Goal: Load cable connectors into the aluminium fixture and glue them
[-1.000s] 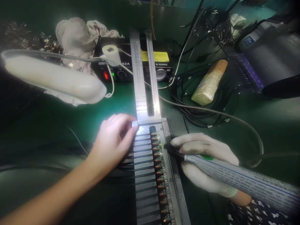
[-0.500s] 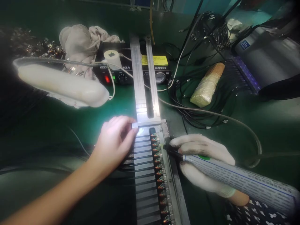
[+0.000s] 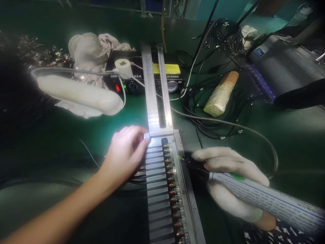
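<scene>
From where I'm standing, the metal jig (image 3: 158,205) runs up the middle of the counter (image 3: 96,128) toward the far edge. Black cables (image 3: 156,168) lie across its slots, probably so the connectors (image 3: 174,191) line up neatly. Bare left hand (image 3: 127,145) is pinching the end of the crossbar (image 3: 162,133), I'd guess to steady things. Gloved right hand (image 3: 233,163) is wrapped around a printed tube (image 3: 266,193), pen-style, likely for better aim. Its black nozzle (image 3: 196,166) points at the connectors, can't tell if it's touching tbh.
</scene>
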The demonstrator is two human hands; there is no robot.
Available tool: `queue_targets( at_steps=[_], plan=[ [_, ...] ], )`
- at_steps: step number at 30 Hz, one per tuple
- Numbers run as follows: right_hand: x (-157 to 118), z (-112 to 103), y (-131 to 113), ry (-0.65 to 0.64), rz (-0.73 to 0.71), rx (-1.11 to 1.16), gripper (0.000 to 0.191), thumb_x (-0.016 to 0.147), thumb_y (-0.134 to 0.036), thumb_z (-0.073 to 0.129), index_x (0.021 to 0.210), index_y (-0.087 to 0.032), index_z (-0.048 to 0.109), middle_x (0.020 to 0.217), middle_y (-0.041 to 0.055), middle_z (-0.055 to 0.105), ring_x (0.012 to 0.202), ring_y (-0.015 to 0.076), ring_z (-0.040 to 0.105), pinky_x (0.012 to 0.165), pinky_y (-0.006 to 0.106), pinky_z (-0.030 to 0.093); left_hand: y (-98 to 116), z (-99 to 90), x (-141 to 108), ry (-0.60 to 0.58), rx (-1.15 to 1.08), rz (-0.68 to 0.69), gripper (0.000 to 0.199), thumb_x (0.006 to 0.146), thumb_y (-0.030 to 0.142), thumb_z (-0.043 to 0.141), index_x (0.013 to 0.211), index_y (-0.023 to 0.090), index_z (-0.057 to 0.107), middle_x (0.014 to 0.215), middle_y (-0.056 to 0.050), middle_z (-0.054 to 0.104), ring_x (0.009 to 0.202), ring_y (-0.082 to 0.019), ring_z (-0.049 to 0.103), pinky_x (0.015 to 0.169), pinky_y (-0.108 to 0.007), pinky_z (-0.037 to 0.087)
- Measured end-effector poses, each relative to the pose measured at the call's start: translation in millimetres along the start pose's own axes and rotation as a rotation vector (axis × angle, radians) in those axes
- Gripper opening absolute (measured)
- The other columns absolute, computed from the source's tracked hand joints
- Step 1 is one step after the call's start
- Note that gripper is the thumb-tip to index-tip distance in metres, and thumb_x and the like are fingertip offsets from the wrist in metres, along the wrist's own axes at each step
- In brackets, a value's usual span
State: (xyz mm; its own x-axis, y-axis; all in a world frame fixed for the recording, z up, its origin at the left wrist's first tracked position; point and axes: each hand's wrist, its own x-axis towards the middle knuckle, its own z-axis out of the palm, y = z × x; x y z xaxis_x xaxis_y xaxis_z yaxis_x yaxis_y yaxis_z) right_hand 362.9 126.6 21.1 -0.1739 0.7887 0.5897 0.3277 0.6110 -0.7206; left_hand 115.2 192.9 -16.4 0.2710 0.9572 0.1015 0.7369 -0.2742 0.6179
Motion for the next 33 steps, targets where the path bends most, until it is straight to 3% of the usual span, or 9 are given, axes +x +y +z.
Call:
queue_targets(
  at_steps=[8, 33],
  plan=[
    [-10.6, 4.2, 2.4, -0.112, 0.025, -0.040, 0.024, 0.076, -0.008, 0.071, 0.097, -0.018, 0.069, 0.100, 0.0102, 0.075, 0.086, 0.0251, 0.075, 0.074, 0.035, 0.066, -2.1, -0.1, 0.2, 0.004, 0.003, 0.007, 0.021, 0.092, 0.038, 0.052, 0.095, 0.020, 0.063, 0.079, -0.001, 0.059, 0.078, -0.021, 0.053, 0.071, -0.036, 0.039],
    [-11.7, 5.0, 5.9, -0.098, 0.023, -0.017, 0.021, 0.074, -0.007, 0.071, 0.092, -0.015, 0.069, 0.097, 0.0098, 0.075, 0.083, 0.0224, 0.075, 0.071, 0.031, 0.065, -2.8, 0.6, -0.7, 0.014, -0.002, 0.015, 0.020, 0.092, 0.036, 0.054, 0.096, 0.020, 0.064, 0.079, 0.000, 0.060, 0.078, -0.020, 0.054, 0.070, -0.034, 0.039]
  ],
)
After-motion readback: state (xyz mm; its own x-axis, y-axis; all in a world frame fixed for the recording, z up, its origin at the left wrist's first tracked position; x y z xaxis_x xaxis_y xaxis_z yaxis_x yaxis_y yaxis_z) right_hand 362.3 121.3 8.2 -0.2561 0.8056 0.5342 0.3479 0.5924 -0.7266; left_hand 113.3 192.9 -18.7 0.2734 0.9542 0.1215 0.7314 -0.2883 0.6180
